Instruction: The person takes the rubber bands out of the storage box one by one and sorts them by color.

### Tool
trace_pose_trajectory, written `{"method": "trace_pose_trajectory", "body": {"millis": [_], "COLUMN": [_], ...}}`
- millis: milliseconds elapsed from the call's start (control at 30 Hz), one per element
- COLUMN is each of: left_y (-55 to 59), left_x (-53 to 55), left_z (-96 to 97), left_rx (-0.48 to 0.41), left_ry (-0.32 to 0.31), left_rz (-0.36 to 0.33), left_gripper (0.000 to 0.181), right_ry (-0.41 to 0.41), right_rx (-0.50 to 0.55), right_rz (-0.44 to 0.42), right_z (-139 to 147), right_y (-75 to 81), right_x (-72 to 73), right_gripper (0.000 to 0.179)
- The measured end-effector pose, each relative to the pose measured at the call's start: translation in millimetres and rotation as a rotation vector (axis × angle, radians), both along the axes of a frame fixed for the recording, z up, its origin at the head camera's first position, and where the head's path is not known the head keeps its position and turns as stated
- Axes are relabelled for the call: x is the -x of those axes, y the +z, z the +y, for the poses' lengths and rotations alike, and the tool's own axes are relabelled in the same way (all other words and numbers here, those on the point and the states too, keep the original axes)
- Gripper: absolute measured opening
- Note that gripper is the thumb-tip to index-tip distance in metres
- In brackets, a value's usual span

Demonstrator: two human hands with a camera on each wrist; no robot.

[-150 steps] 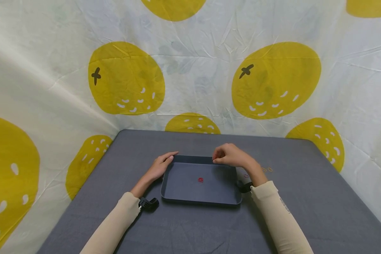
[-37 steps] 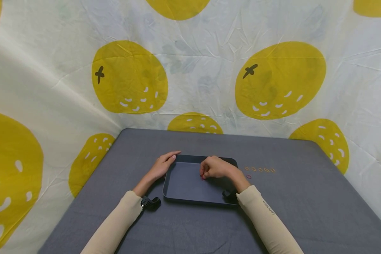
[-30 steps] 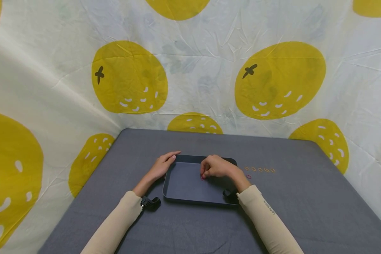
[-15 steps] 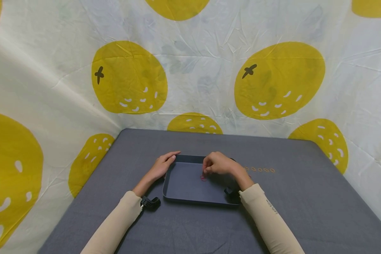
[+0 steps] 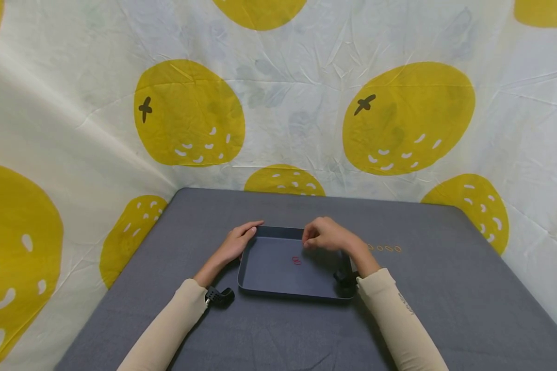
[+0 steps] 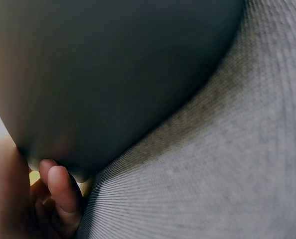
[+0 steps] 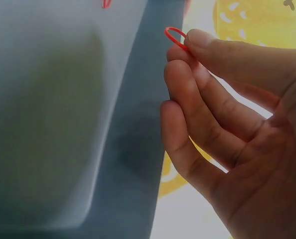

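A dark rectangular tray (image 5: 269, 275) rests on the table. At its far left corner my left hand (image 5: 232, 243) grips the rim, thumb over it and the other fingers outside; the left wrist view shows curled fingertips (image 6: 62, 186) at the tray's corner. My right hand (image 5: 327, 234) is over the tray's far right part. Between thumb and forefinger it pinches a small red rubber band (image 7: 175, 30), clear in the right wrist view but too small to make out in the head view. Red rubber bands (image 5: 296, 260) lie in loops on the tray floor.
Several yellow-orange rubber bands (image 5: 387, 248) lie in a row on the grey tablecloth (image 5: 278, 335), right of the tray, partly hidden by my right forearm. A white curtain (image 5: 292, 118) with yellow fruit prints hangs behind and beside the table.
My right hand, earlier down at the red rubber bands in the tray, has lifted one and moved up and right. Loops left on the tray floor are uncovered. My left hand stays put.
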State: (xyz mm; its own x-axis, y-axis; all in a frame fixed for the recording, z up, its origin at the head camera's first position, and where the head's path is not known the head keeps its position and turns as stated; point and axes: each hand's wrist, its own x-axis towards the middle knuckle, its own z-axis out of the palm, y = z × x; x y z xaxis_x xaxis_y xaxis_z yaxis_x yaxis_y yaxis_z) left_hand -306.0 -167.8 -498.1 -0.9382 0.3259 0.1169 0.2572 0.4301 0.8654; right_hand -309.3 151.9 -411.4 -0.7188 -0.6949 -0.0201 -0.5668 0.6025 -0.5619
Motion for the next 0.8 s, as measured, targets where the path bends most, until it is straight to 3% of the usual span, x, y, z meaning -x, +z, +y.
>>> {"method": "trace_pose_trajectory", "body": {"millis": [500,800], "left_y": [1.3,2.6], "left_x": [-1.6,-1.5], "left_z": [0.9,-0.2], "left_rx": [0.008,0.005], "left_ry": [0.002,0.006], "left_rz": [-0.012,-0.005], "left_gripper": [0.044,0.044], "right_ry": [-0.058,-0.121], "right_rx": [0.001,0.051], "right_rz": [0.035,-0.03], "right_z": [28,48], "right_y": [6.9,9.8], "right_x": [-7.9,-10.9], "right_gripper": [0.009,0.01]}}
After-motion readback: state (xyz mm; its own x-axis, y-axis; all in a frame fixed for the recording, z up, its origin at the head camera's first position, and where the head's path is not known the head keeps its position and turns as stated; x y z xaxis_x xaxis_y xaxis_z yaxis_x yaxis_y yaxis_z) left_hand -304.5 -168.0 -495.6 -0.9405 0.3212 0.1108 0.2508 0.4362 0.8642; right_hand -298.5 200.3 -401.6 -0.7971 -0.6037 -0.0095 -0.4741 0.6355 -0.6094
